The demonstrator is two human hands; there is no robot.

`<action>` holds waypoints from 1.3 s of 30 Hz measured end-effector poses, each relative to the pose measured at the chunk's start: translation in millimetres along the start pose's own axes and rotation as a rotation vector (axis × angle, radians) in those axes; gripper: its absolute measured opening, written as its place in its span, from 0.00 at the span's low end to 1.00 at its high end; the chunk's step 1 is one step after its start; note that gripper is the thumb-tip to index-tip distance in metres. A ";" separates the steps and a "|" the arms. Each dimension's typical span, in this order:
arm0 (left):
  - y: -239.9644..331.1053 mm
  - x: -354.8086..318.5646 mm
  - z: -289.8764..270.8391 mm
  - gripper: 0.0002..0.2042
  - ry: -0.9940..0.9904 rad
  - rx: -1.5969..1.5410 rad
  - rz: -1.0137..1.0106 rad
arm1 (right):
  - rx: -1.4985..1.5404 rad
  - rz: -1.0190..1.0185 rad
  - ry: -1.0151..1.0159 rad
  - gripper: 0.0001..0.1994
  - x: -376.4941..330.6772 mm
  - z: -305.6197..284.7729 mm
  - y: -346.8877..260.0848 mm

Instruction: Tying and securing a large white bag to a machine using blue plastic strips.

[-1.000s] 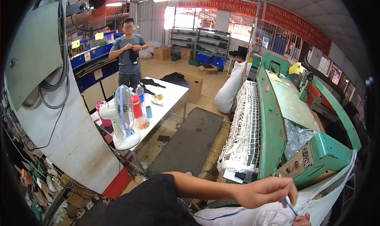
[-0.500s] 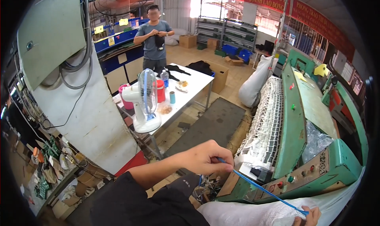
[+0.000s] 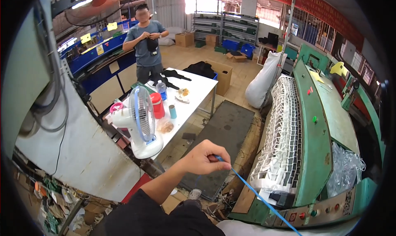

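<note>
Head view: blue cord (image 3: pixel 264 199) slants down-right from one of the hands (image 3: pixel 206 158).

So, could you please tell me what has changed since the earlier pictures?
The left hand has moved left, away from the white sacking at the lower edge, drawing the blue cord into a longer line. The right hand has gone out of view. The left hand still pinches the cord, and the co-worker still holds a dark item.

The mat (image 3: pixel 231 122) lies right of the table (image 3: pixel 201 88) — 1 fan (image 3: pixel 141 116) atop — and left of the machine (image 3: pixel 312 132).
</note>
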State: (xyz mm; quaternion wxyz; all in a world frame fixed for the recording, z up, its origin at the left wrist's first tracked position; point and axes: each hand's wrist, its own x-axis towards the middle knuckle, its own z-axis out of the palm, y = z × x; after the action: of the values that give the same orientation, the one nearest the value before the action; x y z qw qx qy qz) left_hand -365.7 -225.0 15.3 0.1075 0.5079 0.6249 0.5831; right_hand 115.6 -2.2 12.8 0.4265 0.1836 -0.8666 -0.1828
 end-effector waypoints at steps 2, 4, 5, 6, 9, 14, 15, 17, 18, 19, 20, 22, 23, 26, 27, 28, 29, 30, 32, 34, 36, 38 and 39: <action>-25.8 20.3 -3.0 0.05 -0.042 -0.046 0.015 | 0.147 0.152 0.207 0.18 74.3 88.5 -7.8; -55.0 22.0 -28.5 0.05 -0.004 -0.073 -0.030 | 0.516 0.603 -0.099 0.21 117.2 153.3 -18.4; -67.4 22.9 -40.8 0.05 0.024 -0.075 -0.057 | 0.691 0.830 -0.254 0.24 131.3 186.0 -22.8; -76.5 21.8 -49.6 0.05 0.034 -0.088 -0.074 | 0.865 1.010 -0.261 0.26 144.0 217.7 -28.3; -96.9 37.2 -60.2 0.06 -0.033 -0.125 -0.097 | 1.117 1.189 -0.108 0.28 139.2 289.8 -43.5; -135.9 31.1 -64.6 0.05 -0.092 -0.088 -0.208 | 1.011 1.485 0.484 0.12 94.5 277.0 -42.7; -134.5 27.6 -67.7 0.06 -0.089 -0.067 -0.232 | 0.908 1.422 0.792 0.14 79.0 286.5 -45.9; -141.3 10.5 -73.2 0.06 -0.075 -0.003 -0.241 | 0.901 1.454 0.865 0.12 74.8 278.4 -39.8; -141.8 -1.6 -77.8 0.06 -0.063 0.054 -0.252 | 0.887 1.490 0.931 0.11 70.7 275.7 -36.7; -131.0 -9.9 -81.5 0.08 -0.024 0.057 -0.317 | 0.894 1.416 0.854 0.11 31.3 277.2 -42.1; -128.1 -24.8 -83.7 0.08 0.033 0.078 -0.325 | 0.911 1.422 0.845 0.11 27.3 272.1 -46.4; -106.0 -53.4 -95.0 0.08 0.098 0.263 -0.319 | 0.502 1.542 0.200 0.08 25.4 263.1 -51.2; -95.0 -65.4 -97.3 0.07 0.156 0.272 -0.307 | 0.643 1.517 0.341 0.08 36.3 268.4 -54.9; -42.9 -104.7 -108.3 0.05 0.285 0.353 -0.330 | 0.960 1.842 0.631 0.14 8.2 273.9 -72.0; -24.9 -116.1 -114.9 0.05 0.287 0.374 -0.325 | 0.820 1.957 0.592 0.19 2.2 278.1 -76.7; -3.1 -130.0 -120.2 0.05 0.285 0.444 -0.391 | 0.838 1.963 0.599 0.19 -1.0 276.5 -80.4; 12.7 -142.3 -124.4 0.04 0.280 0.511 -0.456 | 0.771 1.940 0.483 0.20 -4.3 273.9 -80.1; 21.9 -155.5 -127.7 0.04 0.269 0.517 -0.457 | 0.691 1.915 0.365 0.21 -4.4 266.1 -81.2; 36.1 -176.1 -132.5 0.04 0.415 0.539 -0.428 | 0.598 1.944 0.277 0.19 -13.0 259.8 -82.5; 47.9 -189.7 -139.0 0.04 0.458 0.530 -0.401 | 0.522 1.923 0.250 0.19 -30.4 261.7 -85.0; 59.6 -197.0 -147.5 0.04 0.494 0.509 -0.386 | 0.433 1.969 0.169 0.19 -47.5 260.5 -90.6; 66.7 -193.8 -166.0 0.04 0.441 0.694 -0.347 | 0.346 1.986 0.125 0.19 -49.9 255.6 -96.0; 60.5 -190.6 -175.5 0.04 0.393 0.678 -0.222 | 0.301 1.953 0.076 0.19 -49.3 252.5 -98.6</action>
State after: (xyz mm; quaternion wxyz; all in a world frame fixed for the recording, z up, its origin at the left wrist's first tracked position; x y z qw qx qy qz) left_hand -374.6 -490.4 30.8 -0.1253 0.3231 0.8412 0.4150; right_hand -43.9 -23.7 -210.8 0.3898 -0.5539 -0.6375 0.3672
